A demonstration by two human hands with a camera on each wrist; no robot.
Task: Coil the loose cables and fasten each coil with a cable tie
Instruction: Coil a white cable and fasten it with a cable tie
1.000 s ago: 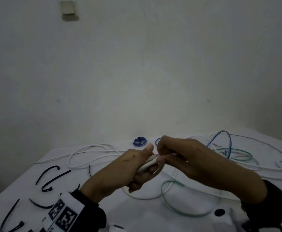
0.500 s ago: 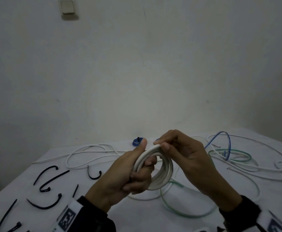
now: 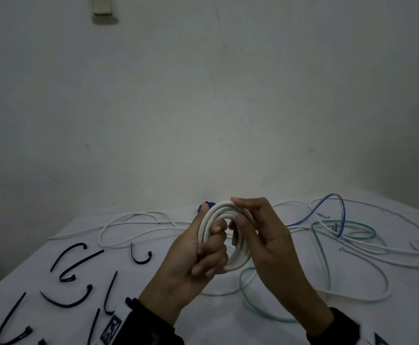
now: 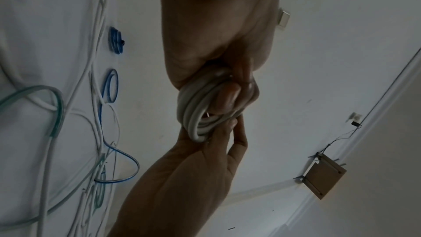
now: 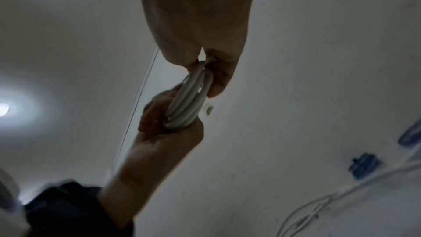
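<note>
Now the white coil stands upright as a round ring in the lower middle of the head view, where a second ago it was a flattened bundle pinched low between the hands. Nearest the camera, the left hand grasps the ring's left side, thumb up along the outside and fingers curled through the middle. The right hand holds the top and right side, fingertips hooked over the strands. The wrist views show several turns lying side by side, so the winding of this cable looks about done; my guess is that a tie comes next. Black cable ties lie scattered in the lower left on the table, so one hand would have to let go to fetch one. Farther back, loose white, green and blue cables sprawl across the right, not yet coiled. A small blue bundle sits behind the hands by the wall.
</note>
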